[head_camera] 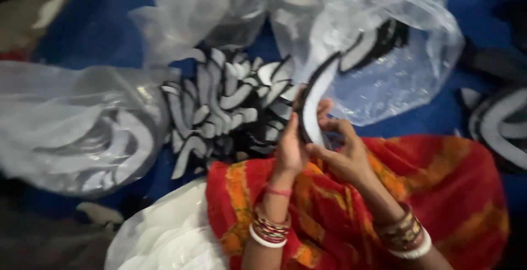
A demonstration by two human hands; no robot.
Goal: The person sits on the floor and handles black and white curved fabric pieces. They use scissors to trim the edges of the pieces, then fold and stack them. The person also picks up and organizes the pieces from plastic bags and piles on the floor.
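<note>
Black-and-white curved foam strip (313,102) pinched in both our hands, left hand (289,149) and right hand (343,157) closed on it, heap of matching crescent foam pieces (228,102) just beside, clear plastic bag (401,56) behind.

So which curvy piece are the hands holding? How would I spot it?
Find the red and orange cloth on the lap. Just above it, the left hand and right hand pinch one curved black-and-white piece. It stands upright alone, unlike the loose pile lying flat beside it.

Blue floor sheet (99,28), heaped curved cut-outs (230,105) (black, white), clear plastic bags (66,127)
</note>
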